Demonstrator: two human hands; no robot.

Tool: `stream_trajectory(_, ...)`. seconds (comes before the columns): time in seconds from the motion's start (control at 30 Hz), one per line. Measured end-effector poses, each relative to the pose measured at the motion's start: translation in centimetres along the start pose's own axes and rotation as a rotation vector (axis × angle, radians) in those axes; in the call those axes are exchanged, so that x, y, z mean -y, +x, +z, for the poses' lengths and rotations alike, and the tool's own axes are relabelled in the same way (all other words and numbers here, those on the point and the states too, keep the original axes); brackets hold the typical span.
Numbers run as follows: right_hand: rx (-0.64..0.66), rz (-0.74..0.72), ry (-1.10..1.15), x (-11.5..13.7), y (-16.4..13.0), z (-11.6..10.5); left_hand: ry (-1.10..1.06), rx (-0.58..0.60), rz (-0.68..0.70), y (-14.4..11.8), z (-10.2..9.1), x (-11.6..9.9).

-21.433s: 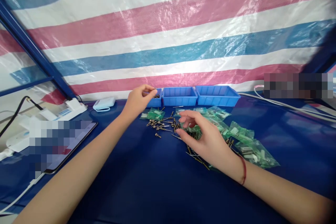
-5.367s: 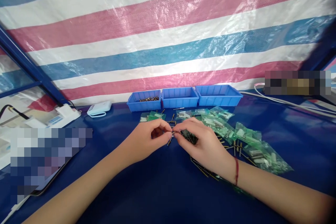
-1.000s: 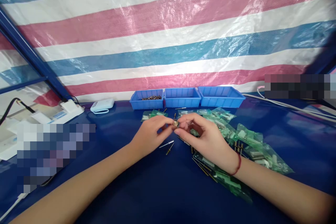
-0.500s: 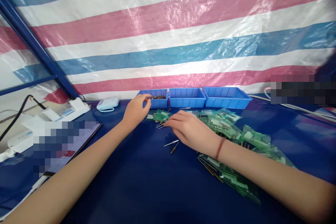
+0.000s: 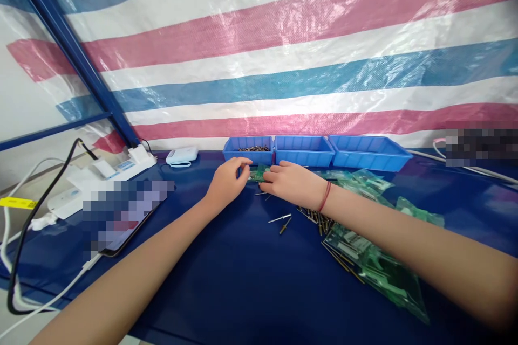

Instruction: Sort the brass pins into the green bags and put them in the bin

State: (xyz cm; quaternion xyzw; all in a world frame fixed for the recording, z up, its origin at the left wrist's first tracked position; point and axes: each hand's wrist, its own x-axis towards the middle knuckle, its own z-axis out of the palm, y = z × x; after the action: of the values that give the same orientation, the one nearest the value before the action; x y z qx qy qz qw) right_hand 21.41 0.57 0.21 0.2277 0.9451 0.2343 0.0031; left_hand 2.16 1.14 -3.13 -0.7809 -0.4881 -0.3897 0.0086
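Reaching both hands, left hand [image 5: 226, 186], right hand [image 5: 291, 183], fingers curled onto green packet [image 5: 256, 174], no legible writing

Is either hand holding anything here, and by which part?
Cannot be told: both hands meet over a green bag near the bins, fingertips hiding any grip.

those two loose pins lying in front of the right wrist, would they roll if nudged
Probably. The two loose pins look thin, round and metallic, on smooth, glossy blue table cover, so a nudge may roll them. One seems to have a wider head, so it would likely curve. They look light and stiff.
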Motion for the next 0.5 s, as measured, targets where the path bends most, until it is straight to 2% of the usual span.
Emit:
stream_trajectory(0.3, -0.08, -0.115, -0.039, 1.3, -1.7, -0.4, -0.02, 0.065, 0.055, -0.4, 0.5, -1.3)
stream_trajectory(0.5, -0.038, -0.068, 0.012, 2.0, -2.2, -0.9, -0.031, 0.093, 0.099, -0.6, 0.6, -2.1)
